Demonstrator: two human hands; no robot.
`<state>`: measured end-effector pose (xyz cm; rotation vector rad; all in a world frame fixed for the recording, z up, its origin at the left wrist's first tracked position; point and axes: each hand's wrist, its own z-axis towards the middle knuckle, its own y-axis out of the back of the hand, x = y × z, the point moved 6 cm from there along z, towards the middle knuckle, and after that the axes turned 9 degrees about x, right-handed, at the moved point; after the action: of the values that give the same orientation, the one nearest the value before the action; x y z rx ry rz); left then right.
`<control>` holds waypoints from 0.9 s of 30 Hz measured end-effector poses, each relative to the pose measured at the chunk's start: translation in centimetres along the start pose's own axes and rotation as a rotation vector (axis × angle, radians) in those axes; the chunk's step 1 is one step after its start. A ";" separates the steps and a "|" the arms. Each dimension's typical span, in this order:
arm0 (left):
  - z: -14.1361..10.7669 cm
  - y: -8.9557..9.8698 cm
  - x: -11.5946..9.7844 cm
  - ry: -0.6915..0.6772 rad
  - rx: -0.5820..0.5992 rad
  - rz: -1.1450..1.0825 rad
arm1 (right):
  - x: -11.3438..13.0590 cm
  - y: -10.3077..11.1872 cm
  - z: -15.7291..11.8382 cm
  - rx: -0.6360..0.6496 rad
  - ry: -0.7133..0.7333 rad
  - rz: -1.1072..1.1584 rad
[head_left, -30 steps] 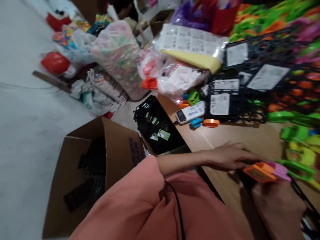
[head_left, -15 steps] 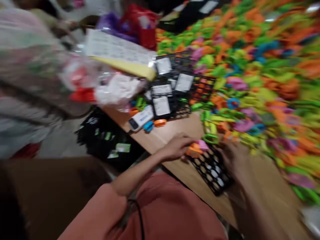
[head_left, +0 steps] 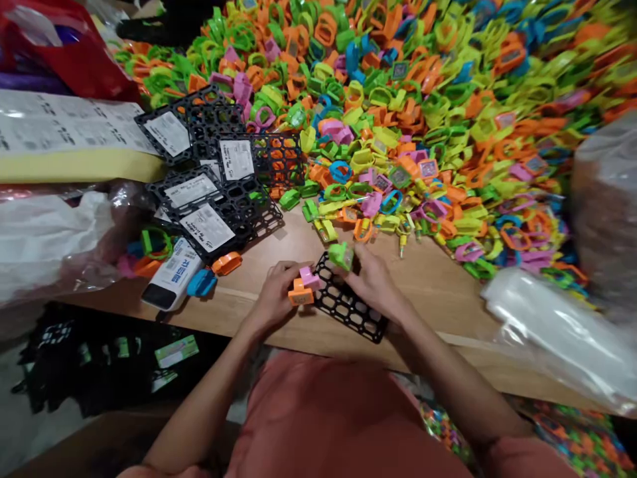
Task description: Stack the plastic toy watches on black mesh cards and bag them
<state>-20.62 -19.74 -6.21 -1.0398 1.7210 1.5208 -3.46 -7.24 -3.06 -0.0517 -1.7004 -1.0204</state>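
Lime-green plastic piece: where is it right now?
In the head view, the lime-green plastic piece sits at the top edge of the black plastic grid, at the right hand, just right of the pink-and-orange plastic piece by the left hand.

We look from one camera worn on the person's head, facing forward and down, close above the left hand (head_left: 273, 299) and right hand (head_left: 372, 282). The wooden bench (head_left: 438, 292) crosses the view under them, with a heap of colourful plastic pieces (head_left: 423, 113) farther out beyond the hands.

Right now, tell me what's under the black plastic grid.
Wooden tabletop shows through the black plastic grid's holes; what's beneath the orange and pink clips cannot be seen.
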 end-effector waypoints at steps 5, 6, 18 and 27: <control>0.0 0.0 0.3 0.009 -0.006 -0.027 | -0.2 -4.0 1.0 0.150 -0.099 0.612; -0.1 0.0 0.3 0.012 -0.006 -0.028 | -0.4 -4.6 1.3 0.176 -0.125 0.687; 0.1 0.1 -0.1 0.037 -0.007 -0.031 | 1.9 -4.7 0.0 0.050 0.204 -0.014; -1.4 0.6 -0.3 0.016 -0.033 -0.152 | 3.6 0.9 6.2 0.214 0.166 -0.175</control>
<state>-20.92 -21.03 -5.44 -1.1741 1.5937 1.4526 -9.24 -4.29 0.21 0.3171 -1.6721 -0.9369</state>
